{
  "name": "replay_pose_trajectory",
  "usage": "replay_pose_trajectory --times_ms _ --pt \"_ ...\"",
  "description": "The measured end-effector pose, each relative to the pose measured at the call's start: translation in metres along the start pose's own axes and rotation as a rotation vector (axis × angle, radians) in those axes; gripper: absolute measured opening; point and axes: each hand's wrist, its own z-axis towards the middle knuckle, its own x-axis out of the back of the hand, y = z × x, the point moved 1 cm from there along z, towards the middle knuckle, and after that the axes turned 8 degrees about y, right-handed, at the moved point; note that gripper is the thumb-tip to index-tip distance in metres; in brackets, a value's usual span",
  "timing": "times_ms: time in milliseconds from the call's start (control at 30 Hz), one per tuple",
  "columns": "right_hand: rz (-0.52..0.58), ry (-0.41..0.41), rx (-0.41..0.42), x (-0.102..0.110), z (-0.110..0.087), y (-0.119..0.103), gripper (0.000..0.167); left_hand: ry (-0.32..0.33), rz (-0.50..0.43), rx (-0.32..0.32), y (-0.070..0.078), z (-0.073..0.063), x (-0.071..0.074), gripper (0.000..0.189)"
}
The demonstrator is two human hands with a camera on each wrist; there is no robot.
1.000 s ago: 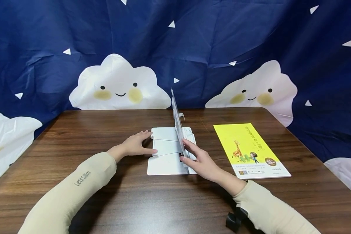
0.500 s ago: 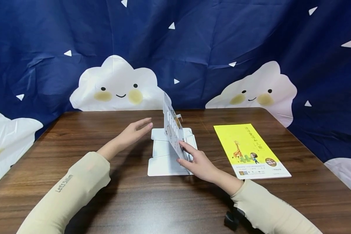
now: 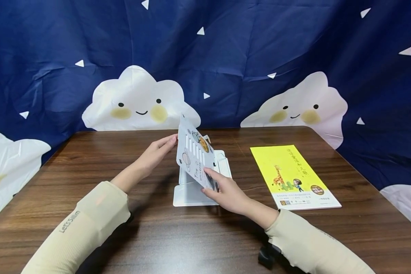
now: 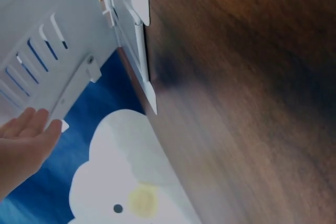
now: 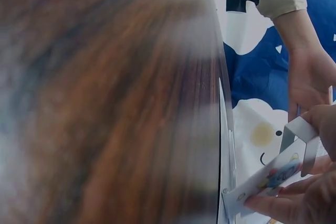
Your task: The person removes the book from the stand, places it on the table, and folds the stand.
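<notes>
A white book stand stands mid-table, its slotted panel printed with planets and "Tiny universe". The panel tilts up over its flat white base. My right hand grips the panel's near right edge with thumb and fingers; in the right wrist view the right hand holds its printed ledge. At the panel's far left edge is my left hand, fingers extended, fingertips at or touching the edge. From the left wrist, the left hand lies beside the back of the panel and its hinged arm.
A yellow picture book with a giraffe on its cover lies flat to the right of the stand. Brown wood table spreads around both. Behind its far edge hangs a blue curtain with white clouds.
The panel has swung from nearly upright, edge-on, over to the left, and its printed face now shows. My left hand left the base and rose to the panel's edge; my right hand kept its grip.
</notes>
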Motion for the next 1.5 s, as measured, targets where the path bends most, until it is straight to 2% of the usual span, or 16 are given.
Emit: replay_pose_trajectory --times_ms 267,667,1000,1133,1500 --pt "-0.105 0.006 0.000 -0.004 0.001 -0.006 0.054 0.038 -0.032 0.061 -0.003 -0.007 0.003 0.049" --pt "-0.237 -0.026 -0.041 -0.010 0.003 -0.012 0.055 0.049 -0.075 0.083 -0.011 -0.016 0.011 0.045" --pt "-0.317 -0.061 -0.059 -0.014 0.004 -0.016 0.055 0.066 -0.158 0.187 -0.020 -0.024 0.015 0.045" --pt "-0.347 -0.069 -0.065 -0.016 0.004 -0.016 0.056 0.050 -0.211 0.224 -0.024 -0.025 0.018 0.043" --pt "-0.419 -0.102 -0.085 -0.021 0.009 -0.017 0.055 0.016 -0.163 0.312 -0.032 -0.030 0.025 0.043"
